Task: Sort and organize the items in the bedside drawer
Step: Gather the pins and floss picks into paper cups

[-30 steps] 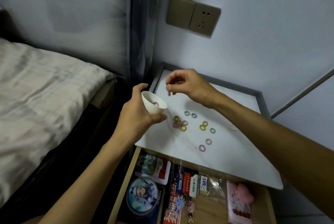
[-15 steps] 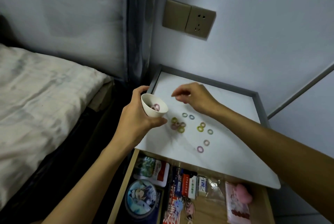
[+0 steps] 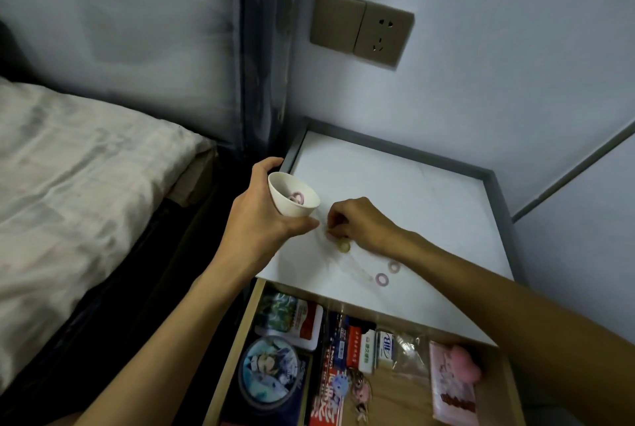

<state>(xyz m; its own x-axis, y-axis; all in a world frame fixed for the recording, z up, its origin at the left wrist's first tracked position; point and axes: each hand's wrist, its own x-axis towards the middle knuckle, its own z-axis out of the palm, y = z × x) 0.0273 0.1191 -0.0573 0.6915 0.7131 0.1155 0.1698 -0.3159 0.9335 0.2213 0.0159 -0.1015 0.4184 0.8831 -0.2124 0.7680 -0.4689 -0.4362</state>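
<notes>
Down from over the cup, the right hand has dropped to the top, fingertips curled just beside one green ring. Whether they already pinch something I cannot tell. Two pink rings lie near the forearm, and any others are hidden under the hand. The left hand grips the single cup around its base, tilted toward the right hand and close beside it, probably to keep each transfer short. Inside it lie what look like two more rings. Below, the drawer stands open and crowded.
</notes>
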